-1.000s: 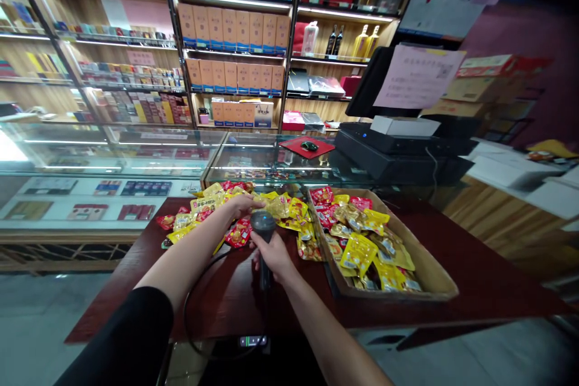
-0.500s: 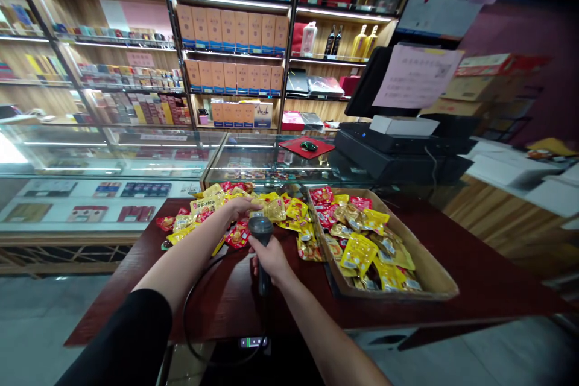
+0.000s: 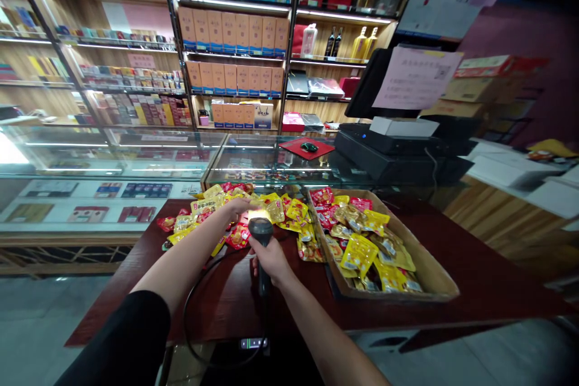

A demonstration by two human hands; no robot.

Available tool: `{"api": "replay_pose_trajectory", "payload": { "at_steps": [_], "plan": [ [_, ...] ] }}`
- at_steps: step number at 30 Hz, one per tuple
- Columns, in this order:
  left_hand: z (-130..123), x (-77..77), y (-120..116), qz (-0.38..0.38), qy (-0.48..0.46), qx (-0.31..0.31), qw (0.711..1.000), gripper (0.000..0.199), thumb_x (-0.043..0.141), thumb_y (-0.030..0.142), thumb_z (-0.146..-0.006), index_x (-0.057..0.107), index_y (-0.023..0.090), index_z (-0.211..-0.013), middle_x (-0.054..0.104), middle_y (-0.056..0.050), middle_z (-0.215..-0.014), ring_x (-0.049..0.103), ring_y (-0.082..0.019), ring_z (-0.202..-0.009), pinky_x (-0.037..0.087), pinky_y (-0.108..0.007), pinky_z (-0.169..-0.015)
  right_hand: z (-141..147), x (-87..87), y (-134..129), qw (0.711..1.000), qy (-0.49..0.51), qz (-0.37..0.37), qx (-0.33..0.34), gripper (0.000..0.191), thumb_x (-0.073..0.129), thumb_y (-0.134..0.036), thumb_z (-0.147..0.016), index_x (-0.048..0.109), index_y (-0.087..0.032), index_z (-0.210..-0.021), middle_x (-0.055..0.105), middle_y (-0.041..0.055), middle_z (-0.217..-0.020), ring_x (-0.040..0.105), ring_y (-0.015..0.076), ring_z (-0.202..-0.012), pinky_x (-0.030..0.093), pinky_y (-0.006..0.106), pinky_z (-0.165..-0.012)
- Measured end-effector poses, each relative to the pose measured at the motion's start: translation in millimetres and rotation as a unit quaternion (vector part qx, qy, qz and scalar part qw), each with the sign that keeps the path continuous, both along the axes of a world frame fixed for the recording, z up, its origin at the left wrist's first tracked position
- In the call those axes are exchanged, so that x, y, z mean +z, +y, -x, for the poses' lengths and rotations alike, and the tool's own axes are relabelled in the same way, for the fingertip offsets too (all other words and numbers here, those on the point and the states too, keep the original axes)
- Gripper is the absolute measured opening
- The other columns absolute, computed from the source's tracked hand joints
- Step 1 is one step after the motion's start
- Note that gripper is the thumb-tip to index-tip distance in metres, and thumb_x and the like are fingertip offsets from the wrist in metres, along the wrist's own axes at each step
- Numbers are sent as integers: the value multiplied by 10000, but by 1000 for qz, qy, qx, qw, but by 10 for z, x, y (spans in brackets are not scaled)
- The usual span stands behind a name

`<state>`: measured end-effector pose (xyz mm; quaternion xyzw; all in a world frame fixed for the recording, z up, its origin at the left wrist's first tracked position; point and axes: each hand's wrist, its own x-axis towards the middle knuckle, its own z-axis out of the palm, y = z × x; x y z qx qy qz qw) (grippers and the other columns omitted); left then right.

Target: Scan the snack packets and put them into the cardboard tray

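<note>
My left hand (image 3: 235, 208) reaches over a loose heap of yellow and red snack packets (image 3: 203, 211), its fingers pinching a yellow packet (image 3: 272, 210) at the heap's near side. My right hand (image 3: 271, 259) is wrapped around the grip of a black handheld barcode scanner (image 3: 261, 232). The scanner's head points at that yellow packet, and a bright light falls on the packet's edge. To the right, a shallow cardboard tray (image 3: 434, 277) holds more packets of the same kind.
Everything lies on a dark red wooden counter (image 3: 479, 295). The scanner's black cable (image 3: 192, 319) loops down to a small device with green lights (image 3: 253, 344). Behind stand a glass display case (image 3: 271, 154), a black till (image 3: 398, 148) and shelves of boxed goods (image 3: 230, 30).
The scanner's light has come on and now shines on the yellow packet. The scanner has dipped slightly closer to my left hand, which has barely moved.
</note>
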<state>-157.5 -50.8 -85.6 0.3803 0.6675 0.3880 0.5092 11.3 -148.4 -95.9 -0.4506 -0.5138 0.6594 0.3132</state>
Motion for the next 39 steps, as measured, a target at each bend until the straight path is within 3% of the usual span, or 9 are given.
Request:
{"api": "replay_pose_trajectory", "payload": {
  "at_steps": [4,7,10,16,21,26,31,35,39],
  "plan": [
    [-66,61,-90,28,-47,-15,998,346,849,279,-586,584,172,-779,541,59,-570,522,-84,-471,495,-221,-512,-114,67,55,999,15,-44,-25,312,660,-466,-714,573,-187,-825,640,-10,-651,540,119,-414,452,246,-401],
    [-175,128,-172,18,-118,-35,992,364,859,307,-579,583,153,-759,630,7,-648,617,-123,-562,537,-246,-565,-342,189,197,980,40,-154,-119,342,700,-404,-691,639,-177,-940,719,51,-894,677,196,-799,538,300,-731],
    [-364,235,-182,12,-158,-59,986,386,872,314,-556,621,137,-790,683,-36,-715,661,-161,-629,565,-275,-595,-642,341,362,955,84,-191,-210,412,703,-387,-688,653,-172,-1036,710,69,-1071,630,229,-1055,468,333,-936],
    [-1157,477,73,1,-174,-139,975,402,852,328,-591,665,127,-884,719,-71,-789,685,-185,-669,578,-292,-597,-1300,577,484,932,128,-82,-328,460,749,-427,-627,667,-164,-995,738,53,-972,662,239,-977,491,325,-861],
    [-2055,426,338,-43,-148,-196,968,441,839,346,-605,685,116,-948,722,-75,-801,678,-174,-658,557,-280,-610,-1924,613,477,887,148,-82,-430,470,762,-404,-601,667,-162,-993,738,48,-976,656,241,-1005,502,315,-859],
    [-2538,292,430,-191,103,-230,949,500,781,316,-662,667,146,-1118,730,-74,-911,688,-202,-820,537,-301,-759,-2354,572,460,867,146,-89,-469,459,753,-407,-610,678,-149,-983,742,73,-958,682,261,-939,537,344,-807],
    [-2234,363,252,-306,218,-200,905,309,657,297,-768,709,196,-1055,725,-57,-1018,667,-189,-947,500,-275,-862,-2405,599,449,856,107,-119,-491,511,761,-407,-604,674,-156,-1040,738,72,-1000,672,262,-980,534,353,-837],
    [-1412,400,15,-250,255,-122,926,266,639,238,-762,722,209,-1013,726,-55,-1004,666,-199,-924,501,-275,-850,-2156,736,424,865,125,-143,-464,466,778,-383,-594,685,-157,-991,735,59,-974,673,243,-984,535,331,-854],
    [-449,244,-345,-162,284,3,945,281,671,181,-705,721,211,-980,727,-54,-951,669,-217,-884,487,-285,-849,-1635,824,348,920,211,-106,-314,463,795,-364,-585,669,-170,-986,706,80,-1062,700,255,-881,592,328,-661]
  ]
}}
